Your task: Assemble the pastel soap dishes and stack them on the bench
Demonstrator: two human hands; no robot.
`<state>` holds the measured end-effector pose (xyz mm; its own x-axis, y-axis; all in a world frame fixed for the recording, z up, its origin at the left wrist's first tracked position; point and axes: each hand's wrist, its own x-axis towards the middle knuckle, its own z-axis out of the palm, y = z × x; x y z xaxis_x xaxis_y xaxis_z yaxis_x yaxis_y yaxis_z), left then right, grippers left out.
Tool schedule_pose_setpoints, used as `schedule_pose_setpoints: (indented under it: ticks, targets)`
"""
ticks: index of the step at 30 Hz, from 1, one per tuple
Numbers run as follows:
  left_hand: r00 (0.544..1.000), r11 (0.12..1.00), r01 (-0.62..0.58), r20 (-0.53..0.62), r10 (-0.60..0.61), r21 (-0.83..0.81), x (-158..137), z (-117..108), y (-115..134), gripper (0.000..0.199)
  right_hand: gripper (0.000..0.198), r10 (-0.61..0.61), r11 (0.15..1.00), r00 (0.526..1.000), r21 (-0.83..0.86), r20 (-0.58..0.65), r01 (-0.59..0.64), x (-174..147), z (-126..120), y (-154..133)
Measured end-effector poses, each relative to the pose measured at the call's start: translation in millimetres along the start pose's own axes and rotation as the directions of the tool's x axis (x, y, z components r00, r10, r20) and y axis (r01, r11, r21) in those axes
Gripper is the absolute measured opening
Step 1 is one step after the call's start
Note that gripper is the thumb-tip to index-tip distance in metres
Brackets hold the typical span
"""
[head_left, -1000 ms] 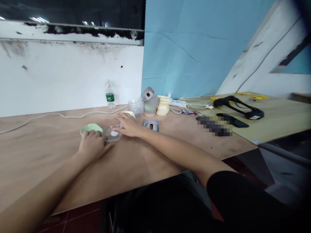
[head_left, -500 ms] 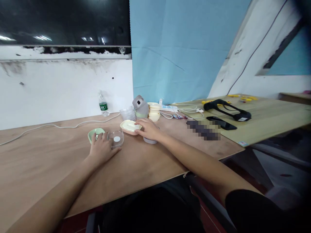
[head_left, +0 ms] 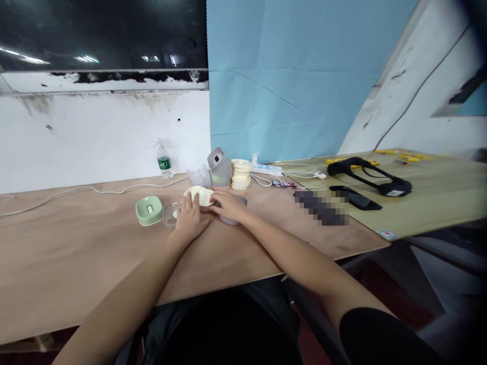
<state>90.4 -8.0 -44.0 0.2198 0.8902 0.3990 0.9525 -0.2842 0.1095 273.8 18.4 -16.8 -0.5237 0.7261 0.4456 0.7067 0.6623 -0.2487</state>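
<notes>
Cream dish sits between the two hands, just ahead of them and touching both. Left hand rests at its near left side, thumb held away from the fingers, fingertips on the rim. Right hand pinches the opposite rim between thumb and bent fingers. Under and just beside the right hand is a grey dish, partly covered by it. Close to the left hand, on its outer side, lies a clear dish; farther out that way stands a green dish, clear of the fingers.

All of these are on a wooden surface. Beyond the hands stand clear dishes, a leaning grey stack and a cream stack. Well to the right of the right hand are a flat black object and a black strapped device. Behind the stacks are a white power strip and, off to the left, a bottle by the white wall. Farthest ahead, a blue sheet hangs beside a dark glossy panel.
</notes>
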Motion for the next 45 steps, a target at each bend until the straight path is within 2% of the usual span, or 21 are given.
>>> schedule_pose_setpoints:
  ticks: [2,6,12,15,19,21,26,27,29,31,33,36,41,43,45]
  targets:
    - [1.0,0.998,0.019,0.009,-0.018,-0.058,-1.7,-1.6,-6.3,0.101,0.015,0.011,0.999,1.0,0.033,-0.016,-0.011,-2.6,0.4,-4.5]
    - [0.998,0.997,0.026,0.056,-0.022,-0.069,-2.0,-7.2,-12.3,0.098,0.019,0.045,0.995,0.998,0.085,-0.036,-0.042,-4.9,1.4,-7.1]
    - [0.998,0.999,-0.039,-0.041,0.041,0.035,1.9,-15.3,-10.2,0.091,0.019,0.076,0.982,0.991,0.184,-0.114,-0.054,-8.2,-2.0,-4.3]
    - [0.998,0.999,-0.036,-0.057,0.035,-0.03,3.3,-16.6,-12.7,0.1,0.02,0.122,0.966,0.981,0.245,-0.148,-0.084,-10.9,-4.7,-5.6]
    - [0.994,0.982,-0.045,-0.107,0.026,-0.182,4.9,-12.1,-18.7,0.114,0.025,0.139,0.967,0.97,0.236,-0.198,-0.091,-13.3,-5.8,-3.5]
    - [0.983,0.967,-0.085,-0.176,0.043,-0.241,6.4,-11.0,-21.3,0.109,0.028,0.135,0.964,0.963,0.257,-0.233,-0.073,-14.3,-5.3,-1.0]
    - [0.937,0.926,-0.222,-0.328,0.117,-0.304,10.5,-17.8,-25.9,0.061,0.033,0.152,0.94,0.933,0.339,-0.325,-0.035,-17.4,-5.7,-3.2]
    - [0.927,0.918,-0.247,-0.351,0.132,-0.309,10.9,-19.2,-26.4,0.06,0.033,0.157,0.936,0.928,0.352,-0.339,-0.03,-18.3,-6.3,-5.9]
    - [0.905,0.898,-0.318,-0.38,0.191,-0.306,10.9,-20.5,-26.6,0.076,0.033,0.17,0.927,0.92,0.375,-0.354,-0.027,-20.1,-7.4,-12.4]
    - [0.889,0.873,-0.383,-0.379,0.259,-0.302,10.3,-20.5,-26.5,0.098,0.035,0.183,0.92,0.915,0.39,-0.361,-0.03,-21.6,-7.7,-18.9]
    - [0.892,0.862,-0.399,-0.352,0.285,-0.313,9.5,-21.1,-27.0,0.109,0.038,0.179,0.917,0.916,0.398,-0.358,-0.023,-22.3,-6.8,-23.6]
    - [0.902,0.869,-0.385,-0.328,0.282,-0.312,8.8,-25.4,-29.8,0.102,0.044,0.163,0.912,0.926,0.411,-0.341,-0.009,-21.4,-4.4,-26.7]
    - [0.851,0.819,-0.497,-0.349,0.394,-0.287,5.8,-39.7,-30.1,0.095,0.054,0.116,0.9,0.938,0.434,-0.328,0.04,-18.9,-13.9,-19.1]
    - [0.841,0.777,-0.536,-0.287,0.459,-0.33,1.6,-46.1,-24.7,0.093,0.056,0.066,0.906,0.954,0.419,-0.291,0.065,-18.3,-24.7,-8.4]
    - [0.826,0.746,-0.56,-0.169,0.538,-0.36,-4.5,-51.8,-16.5,0.092,0.053,0.086,0.926,0.965,0.377,-0.25,0.015,-17.8,-36.3,6.6]
